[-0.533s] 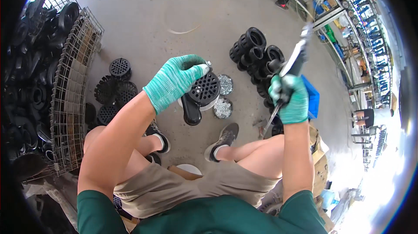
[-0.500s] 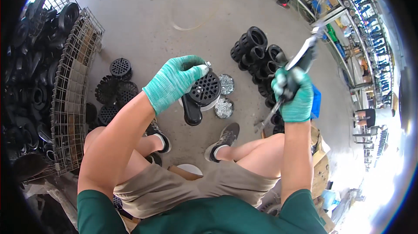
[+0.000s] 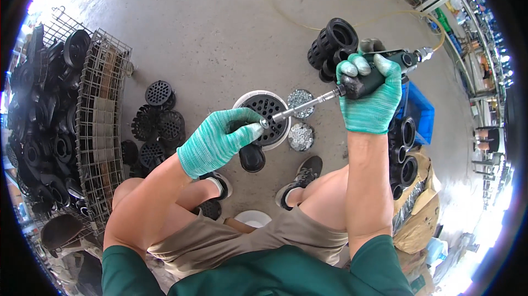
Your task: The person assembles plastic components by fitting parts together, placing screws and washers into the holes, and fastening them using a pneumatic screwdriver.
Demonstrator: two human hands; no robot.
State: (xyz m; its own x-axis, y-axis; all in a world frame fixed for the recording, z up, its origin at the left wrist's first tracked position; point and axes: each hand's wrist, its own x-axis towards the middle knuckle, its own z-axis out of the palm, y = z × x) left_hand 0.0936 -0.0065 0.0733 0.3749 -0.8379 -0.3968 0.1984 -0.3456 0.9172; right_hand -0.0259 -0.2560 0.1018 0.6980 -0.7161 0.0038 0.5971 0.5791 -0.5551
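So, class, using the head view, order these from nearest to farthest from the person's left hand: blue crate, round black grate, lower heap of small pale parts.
1. Round black grate: immediately beside the left hand, partly behind it in the view.
2. Lower heap of small pale parts: right of the grate.
3. Blue crate: far right, beyond the heap.

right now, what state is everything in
Power driver, held, connected to a hose
Left hand, pinching a small metal piece at the driver's tip
Right hand, closed around the driver
Black perforated disc, lying over a white round base
Loose metal parts, in two round clusters
Blue bin, open-topped
Wire cage, loaded with black parts
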